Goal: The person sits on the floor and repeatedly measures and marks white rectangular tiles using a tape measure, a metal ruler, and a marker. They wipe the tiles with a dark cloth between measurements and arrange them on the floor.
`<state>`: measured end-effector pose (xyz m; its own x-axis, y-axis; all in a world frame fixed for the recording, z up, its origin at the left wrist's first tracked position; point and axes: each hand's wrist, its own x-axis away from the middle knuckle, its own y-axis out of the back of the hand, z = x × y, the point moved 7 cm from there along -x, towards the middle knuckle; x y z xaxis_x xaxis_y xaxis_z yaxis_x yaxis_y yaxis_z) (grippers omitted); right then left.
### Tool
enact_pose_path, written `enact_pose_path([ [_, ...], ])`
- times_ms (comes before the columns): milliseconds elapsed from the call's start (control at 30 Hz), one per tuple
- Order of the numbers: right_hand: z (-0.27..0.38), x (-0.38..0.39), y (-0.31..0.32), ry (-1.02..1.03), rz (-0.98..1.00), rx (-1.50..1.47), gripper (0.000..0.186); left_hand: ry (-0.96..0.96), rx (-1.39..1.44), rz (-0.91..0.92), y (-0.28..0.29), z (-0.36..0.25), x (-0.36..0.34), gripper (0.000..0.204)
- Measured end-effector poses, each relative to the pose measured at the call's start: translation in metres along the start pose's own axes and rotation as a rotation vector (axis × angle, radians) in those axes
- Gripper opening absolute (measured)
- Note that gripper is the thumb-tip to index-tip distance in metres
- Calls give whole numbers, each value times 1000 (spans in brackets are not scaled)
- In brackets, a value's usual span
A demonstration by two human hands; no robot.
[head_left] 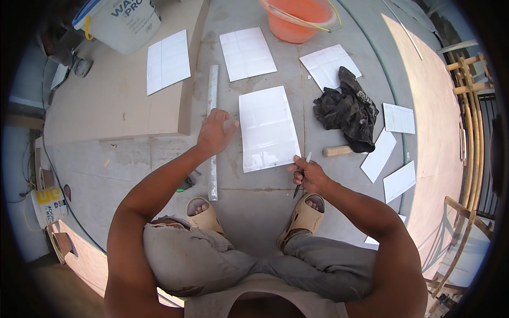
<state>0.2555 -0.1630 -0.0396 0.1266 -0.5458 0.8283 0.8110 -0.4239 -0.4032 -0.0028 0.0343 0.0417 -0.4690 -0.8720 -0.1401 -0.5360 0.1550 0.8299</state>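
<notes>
A large white tile (269, 130) lies on the grey floor between my hands. My right hand (312, 176) is closed around a dark marker pen (298, 186) with a pale end, and its fingertips meet the tile's near right corner. Left of the tile, my left hand (217, 132) is over a long metal straightedge (213, 175). Its fingers are curled; what is in them, if anything, is hidden. The straightedge runs lengthwise, roughly parallel to the tile's left side. My sandalled feet stand on the near side.
More white tiles (248, 53) lie around, with several cut pieces (398, 117) at the right. A crumpled black plastic bag (347, 111) sits beside a wooden handle (337, 151). An orange basin (297, 24) and white bucket (127, 26) stand farther back. A raised slab (116, 106) borders the left.
</notes>
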Motion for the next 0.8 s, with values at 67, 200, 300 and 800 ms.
enact_pose_path([
  [67,-3,-6,7,-80,17,221,32,17,-49,106,-12,1,16,35],
  [200,81,22,2,-96,8,1407,39,232,41,365,-26,30,59,39],
  [300,183,43,45,484,-577,1741,36,251,30,499,-28,32,73,41],
  [800,233,17,243,245,-768,623,34,166,72,508,-38,54,60,35],
])
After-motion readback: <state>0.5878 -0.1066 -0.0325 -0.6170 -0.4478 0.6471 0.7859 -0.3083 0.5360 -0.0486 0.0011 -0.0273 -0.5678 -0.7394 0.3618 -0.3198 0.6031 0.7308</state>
